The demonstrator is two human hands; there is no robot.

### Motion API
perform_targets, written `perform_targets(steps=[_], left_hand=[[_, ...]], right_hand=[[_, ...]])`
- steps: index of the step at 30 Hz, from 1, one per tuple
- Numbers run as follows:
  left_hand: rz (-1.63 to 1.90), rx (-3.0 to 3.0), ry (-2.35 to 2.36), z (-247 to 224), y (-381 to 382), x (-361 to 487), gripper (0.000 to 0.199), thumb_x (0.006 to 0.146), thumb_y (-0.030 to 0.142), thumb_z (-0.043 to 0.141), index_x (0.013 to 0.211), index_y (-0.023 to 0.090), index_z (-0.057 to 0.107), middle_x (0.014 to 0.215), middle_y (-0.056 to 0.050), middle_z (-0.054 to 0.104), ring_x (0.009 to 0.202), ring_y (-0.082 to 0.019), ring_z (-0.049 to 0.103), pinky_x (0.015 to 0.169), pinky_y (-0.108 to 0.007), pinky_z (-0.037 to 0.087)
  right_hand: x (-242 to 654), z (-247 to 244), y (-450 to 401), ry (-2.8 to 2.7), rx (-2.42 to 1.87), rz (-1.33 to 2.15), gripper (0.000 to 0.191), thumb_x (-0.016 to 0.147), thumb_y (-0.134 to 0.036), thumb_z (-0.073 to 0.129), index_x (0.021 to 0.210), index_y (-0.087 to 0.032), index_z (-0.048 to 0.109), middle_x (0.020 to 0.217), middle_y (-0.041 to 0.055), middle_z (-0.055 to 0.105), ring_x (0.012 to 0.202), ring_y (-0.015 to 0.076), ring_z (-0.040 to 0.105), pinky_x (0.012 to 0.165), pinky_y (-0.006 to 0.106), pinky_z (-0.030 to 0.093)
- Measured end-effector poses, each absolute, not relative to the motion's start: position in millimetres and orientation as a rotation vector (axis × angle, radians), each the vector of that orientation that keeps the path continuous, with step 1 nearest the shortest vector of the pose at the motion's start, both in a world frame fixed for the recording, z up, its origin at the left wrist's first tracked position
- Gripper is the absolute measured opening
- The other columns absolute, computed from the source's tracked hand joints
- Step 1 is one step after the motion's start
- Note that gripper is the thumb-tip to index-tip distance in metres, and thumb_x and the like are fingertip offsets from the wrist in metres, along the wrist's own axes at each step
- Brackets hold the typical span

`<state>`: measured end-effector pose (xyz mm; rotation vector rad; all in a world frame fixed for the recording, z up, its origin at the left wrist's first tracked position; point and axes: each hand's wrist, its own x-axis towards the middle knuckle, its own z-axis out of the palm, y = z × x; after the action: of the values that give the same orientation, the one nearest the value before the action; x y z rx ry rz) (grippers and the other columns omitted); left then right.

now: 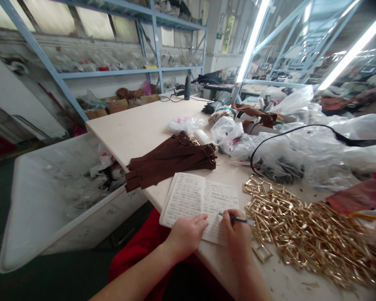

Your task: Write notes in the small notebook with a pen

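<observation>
Fingers of the right hand pinch a slim dark pen, its long axis level, tip pointing left onto the open lined white notebook. Left hand rests flat, holding nothing, on the notebook's lower edge at the pale worktop rim. Gold metal buckles lie heaped just right.

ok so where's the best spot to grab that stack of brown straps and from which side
Probably the near ends of the brown straps, which jut past the table edge, leaving room for fingers above and below. Come from the bin side; the far buckle ends butt against plastic bags. The left hand is nearer.
</observation>
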<state>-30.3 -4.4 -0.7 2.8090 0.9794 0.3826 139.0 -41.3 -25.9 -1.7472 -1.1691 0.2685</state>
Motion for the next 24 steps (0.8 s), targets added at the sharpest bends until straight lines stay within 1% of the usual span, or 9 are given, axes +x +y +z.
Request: perform_targets(steps=[12, 17, 24], left_hand=[[0.378, 2.815, 0.974, -1.4, -4.0, -30.8, 0.024, 0.086, 0.019, 0.043, 0.106, 0.022, 0.056, 0.124, -0.002, 0.055, 0.093, -0.020, 0.063, 0.081, -0.032, 0.051], [0.392, 2.796, 0.963, -1.2, -4.4, -30.8, 0.025, 0.085, 0.019, 0.043, 0.107, 0.022, 0.056, 0.124, -0.003, 0.055, 0.095, -0.019, 0.062, 0.083, -0.031, 0.050], [0.397, 2.795, 0.971, -0.9, -5.2, -30.2, 0.025, 0.085, 0.019, 0.043, 0.105, 0.021, 0.057, 0.123, -0.003, 0.056, 0.093, -0.020, 0.063, 0.082, -0.033, 0.050]], right_hand=[[142.4, -29.9, -40.1, -1.185, -1.750, 0.283, 0.028, 0.083, -0.044, 0.041, 0.075, -0.020, 0.051, 0.060, 0.0031, 0.059, 0.056, 0.0184, 0.055, 0.054, 0.027, 0.039], [141.6, -29.0, -40.7, -1.170, -1.748, 0.297, 0.028, 0.082, -0.045, 0.041, 0.075, -0.020, 0.051, 0.059, 0.0028, 0.060, 0.055, 0.0183, 0.055, 0.054, 0.027, 0.040], [141.6, -28.3, -41.2, -1.183, -1.737, 0.276, 0.029, 0.083, -0.046, 0.041, 0.074, -0.020, 0.052, 0.060, 0.0028, 0.060, 0.056, 0.0178, 0.055, 0.052, 0.027, 0.040]])
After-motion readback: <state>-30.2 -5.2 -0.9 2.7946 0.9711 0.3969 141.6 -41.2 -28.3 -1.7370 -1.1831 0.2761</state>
